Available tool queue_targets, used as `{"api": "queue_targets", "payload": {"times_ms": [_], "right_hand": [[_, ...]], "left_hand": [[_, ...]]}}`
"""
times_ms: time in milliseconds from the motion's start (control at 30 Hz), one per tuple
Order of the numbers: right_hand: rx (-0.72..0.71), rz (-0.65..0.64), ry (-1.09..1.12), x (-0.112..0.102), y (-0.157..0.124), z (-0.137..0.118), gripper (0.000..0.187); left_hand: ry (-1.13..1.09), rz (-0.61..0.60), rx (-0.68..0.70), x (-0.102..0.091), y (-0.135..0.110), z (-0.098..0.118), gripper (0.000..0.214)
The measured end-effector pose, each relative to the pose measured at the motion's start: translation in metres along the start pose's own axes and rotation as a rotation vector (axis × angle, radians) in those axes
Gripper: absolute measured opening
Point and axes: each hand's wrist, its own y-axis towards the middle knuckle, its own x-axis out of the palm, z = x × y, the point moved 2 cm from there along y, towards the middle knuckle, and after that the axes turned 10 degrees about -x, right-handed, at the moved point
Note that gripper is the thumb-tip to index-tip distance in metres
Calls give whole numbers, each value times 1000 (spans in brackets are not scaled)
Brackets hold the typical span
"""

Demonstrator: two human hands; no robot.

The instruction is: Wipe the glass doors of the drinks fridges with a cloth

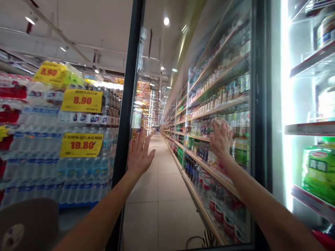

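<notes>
A glass cooler door (167, 223) with a dark frame stands swung out in front of me. My left hand (140, 155) lies flat with its fingers spread on the glass, beside the frame's left edge. Higher up and to the right, my right hand (222, 137) is against the same pane, its fingers bent together. Something pale and blurred shows at those fingertips; I cannot make out whether it is a crumpled cloth or a reflection. Rows of shelved bottles (206, 181) and a tiled aisle show in the glass behind both hands.
Stacked packs of water bottles (34, 167) with yellow price signs (81, 101) stand at left. A grey rounded object (31, 216) is at lower left. On the right, lit cooler shelves (311, 129) hold a green package (318, 172).
</notes>
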Motion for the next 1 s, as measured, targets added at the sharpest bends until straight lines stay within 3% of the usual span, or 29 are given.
{"api": "queue_targets", "payload": {"times_ms": [100,167,233,333,400,467,600,700,767,833,933,1000], "right_hand": [[287,54,-20,-4,1,45,53],[342,85,-23,-3,-2,42,54],[241,95,-24,2,-7,18,54],[-101,40,0,8,-14,-23,50],[-255,-11,17,9,-18,-26,47],[-214,-34,8,5,-22,-1,47],[220,72,-38,-7,-37,81,54],[310,151,-44,-8,-51,97,55],[263,166,-43,-3,-59,72,55],[171,141,-36,2,-68,27,53],[-106,12,22,8,-84,-43,48],[-354,-79,101,9,-95,-67,47]], "left_hand": [[-4,9,2,1,0,0,64],[-10,26,12,2,-1,-1,64],[-14,31,13,3,-1,-2,65],[-11,17,3,5,-1,-3,65],[-6,2,-6,5,-1,-4,63],[-8,-21,-18,5,-1,-4,62],[-19,-27,-27,3,0,-2,62],[-12,-16,-23,0,0,-1,62],[-12,-18,-27,-1,0,0,62],[-16,-31,-33,-2,0,0,62],[-18,-39,-28,-2,0,0,63],[-13,-32,-19,-2,0,-1,62]]}}
